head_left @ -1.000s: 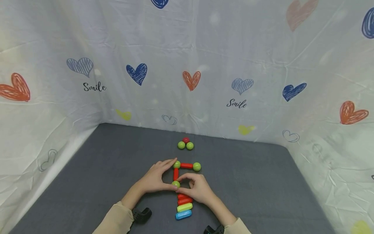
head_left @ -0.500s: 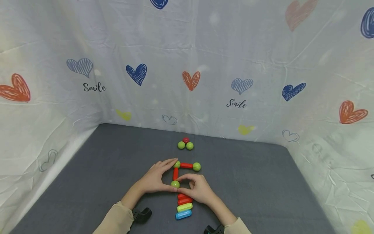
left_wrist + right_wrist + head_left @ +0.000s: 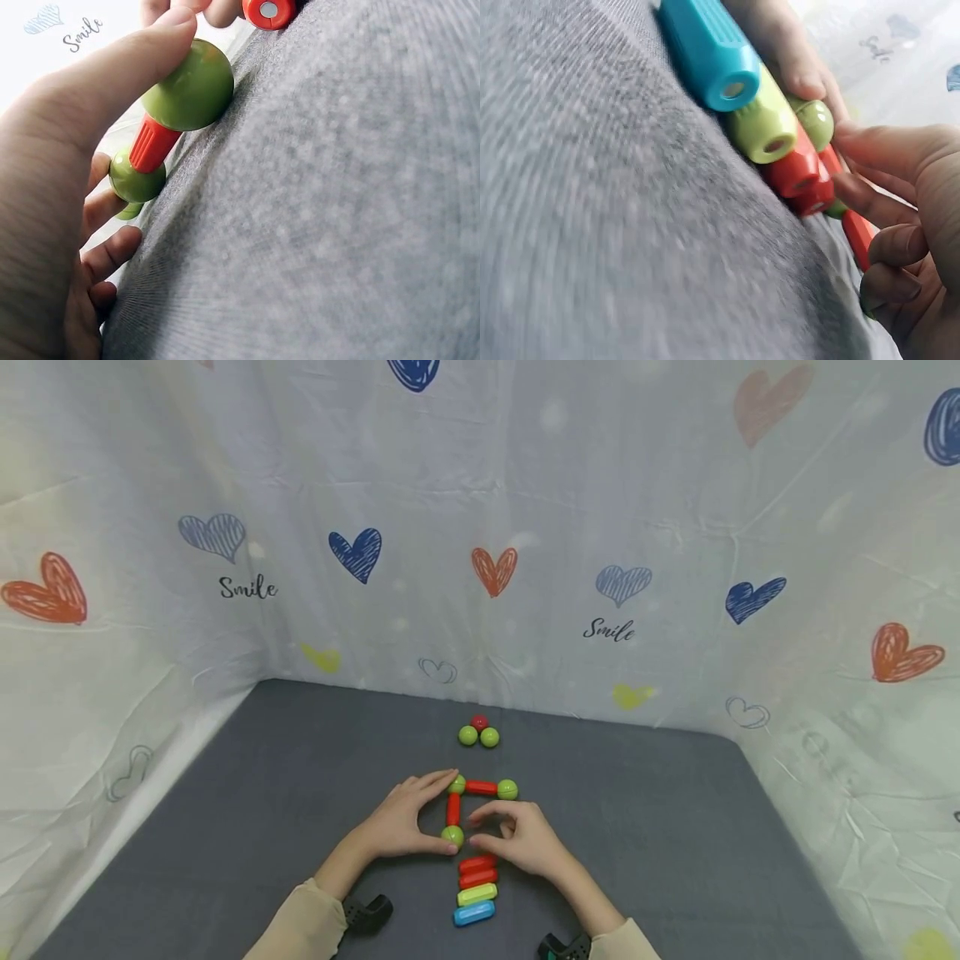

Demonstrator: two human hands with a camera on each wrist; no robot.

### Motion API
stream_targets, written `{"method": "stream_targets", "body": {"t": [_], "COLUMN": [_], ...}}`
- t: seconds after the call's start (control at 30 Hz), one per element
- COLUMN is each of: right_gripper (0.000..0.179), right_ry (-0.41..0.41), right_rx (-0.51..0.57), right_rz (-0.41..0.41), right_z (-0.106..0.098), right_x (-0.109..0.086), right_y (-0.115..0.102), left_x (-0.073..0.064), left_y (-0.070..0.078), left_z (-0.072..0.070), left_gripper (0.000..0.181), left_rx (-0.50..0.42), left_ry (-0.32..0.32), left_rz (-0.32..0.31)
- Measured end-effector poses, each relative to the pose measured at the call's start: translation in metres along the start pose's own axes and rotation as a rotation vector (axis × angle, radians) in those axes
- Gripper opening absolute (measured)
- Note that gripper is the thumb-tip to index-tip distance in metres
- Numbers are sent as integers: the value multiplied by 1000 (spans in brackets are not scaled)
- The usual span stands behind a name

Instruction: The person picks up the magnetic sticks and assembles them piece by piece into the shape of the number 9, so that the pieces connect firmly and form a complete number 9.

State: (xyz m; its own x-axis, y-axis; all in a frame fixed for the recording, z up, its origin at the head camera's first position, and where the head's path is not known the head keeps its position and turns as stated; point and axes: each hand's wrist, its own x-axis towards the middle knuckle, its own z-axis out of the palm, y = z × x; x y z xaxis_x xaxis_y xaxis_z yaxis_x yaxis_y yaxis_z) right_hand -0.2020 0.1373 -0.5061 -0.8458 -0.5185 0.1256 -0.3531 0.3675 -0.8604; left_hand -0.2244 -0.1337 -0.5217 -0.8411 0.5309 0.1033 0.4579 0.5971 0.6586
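Note:
My left hand (image 3: 401, 818) spans a magnetic ball-and-rod frame, thumb against the near green ball (image 3: 452, 837) and fingertips at the far green ball (image 3: 457, 784). A red rod (image 3: 453, 810) joins these two balls. From the far ball another red rod (image 3: 481, 787) runs right to a third green ball (image 3: 507, 789). My right hand (image 3: 525, 839) hovers just right of the near ball, thumb and index finger apart, with nothing between them. Below it lie loose magnetic rods: red ones (image 3: 478, 878), a yellow-green one (image 3: 477, 894) and a blue one (image 3: 474, 913).
Two loose green balls (image 3: 490, 737) and a red ball (image 3: 479, 722) sit together farther back on the grey cloth (image 3: 637, 827). A white curtain (image 3: 555, 485) printed with hearts surrounds the back and sides. Dark bands (image 3: 367, 913) are on both wrists.
My right hand has drawn back to the right from the near green ball, and its thumb and index finger have parted. The left hand keeps its place on the frame.

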Motion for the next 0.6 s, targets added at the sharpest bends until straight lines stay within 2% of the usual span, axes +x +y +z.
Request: {"method": "stream_targets", "body": {"t": [0.17,0.37,0.6], "right_gripper": [26,26,27], "right_ry": [14,45,63], "right_rx": [-9,60,65], "right_rz": [12,49,44], "right_z": [-7,-5,0], "right_x": [-10,-25,-28], "right_y": [1,7,10], "left_x": [0,0,1], "left_y": [1,1,1], "left_z": [1,0,0], "left_gripper": [111,111,111], "left_rx": [7,6,15], "left_ry": [0,1,-8], "left_rz": [-11,-17,-21]}}
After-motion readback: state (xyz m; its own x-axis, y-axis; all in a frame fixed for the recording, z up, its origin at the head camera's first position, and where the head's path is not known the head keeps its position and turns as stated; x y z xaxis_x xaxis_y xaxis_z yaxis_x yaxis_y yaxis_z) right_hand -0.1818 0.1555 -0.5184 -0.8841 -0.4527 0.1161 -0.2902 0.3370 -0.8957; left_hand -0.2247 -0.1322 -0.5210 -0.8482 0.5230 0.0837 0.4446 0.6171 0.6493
